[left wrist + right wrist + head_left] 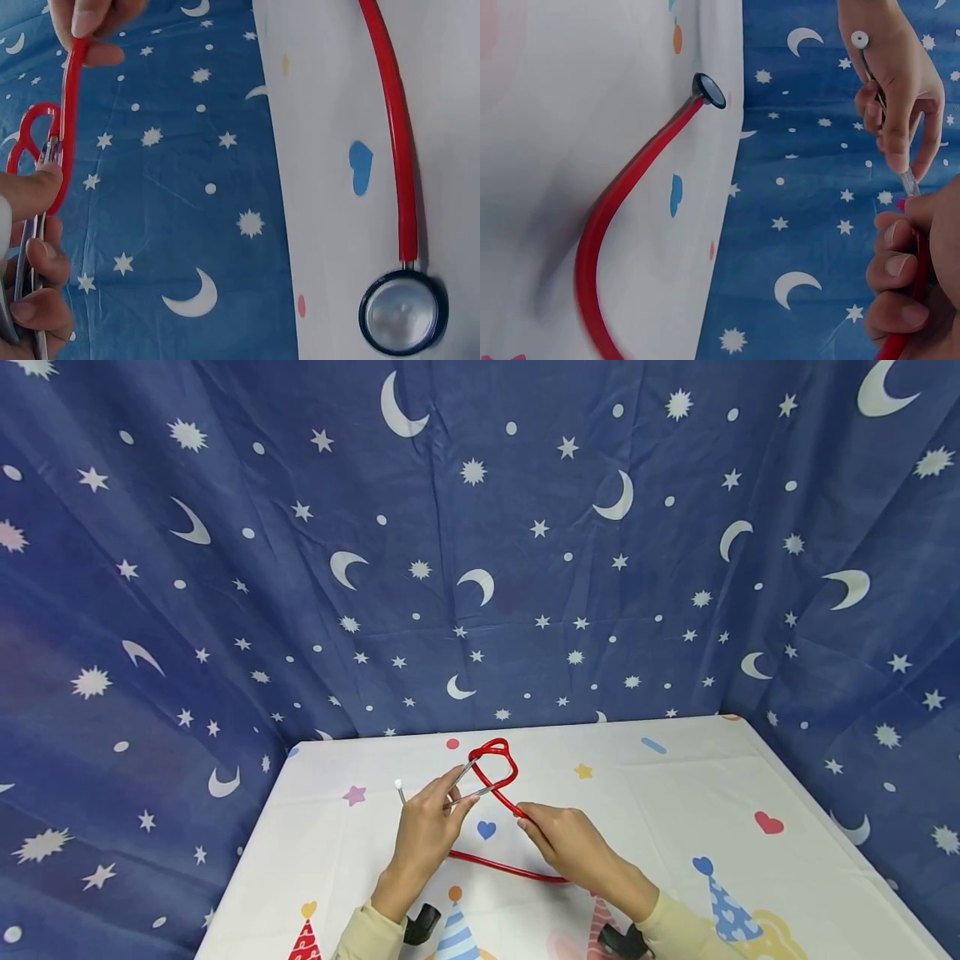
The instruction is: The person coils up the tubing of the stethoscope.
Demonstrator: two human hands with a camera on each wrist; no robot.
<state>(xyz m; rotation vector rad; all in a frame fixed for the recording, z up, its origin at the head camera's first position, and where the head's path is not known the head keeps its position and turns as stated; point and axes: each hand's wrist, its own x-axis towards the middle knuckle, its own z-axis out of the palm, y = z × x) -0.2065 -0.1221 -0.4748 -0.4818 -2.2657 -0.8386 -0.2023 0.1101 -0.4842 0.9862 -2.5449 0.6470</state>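
A red stethoscope [504, 867] is held up between both hands over the white table. My left hand [426, 827] grips its metal ear tubes [463, 772], and a white ear tip [860, 40] sticks out past that hand. My right hand [573, 845] holds the red tubing just below where it forks into a loop beyond the fingers. From there the tubing bends down and lies across the tabletop. The round chest piece [403, 313], silver with a dark rim, rests flat on the cloth in the left wrist view; in the head view it cannot be seen.
A white tablecloth [675, 793] printed with party hats, hearts and stars covers the table. Behind it and along both sides hangs a blue curtain [525, 568] with white moons and stars. Dark wrist devices [422, 924] sit near both cuffs.
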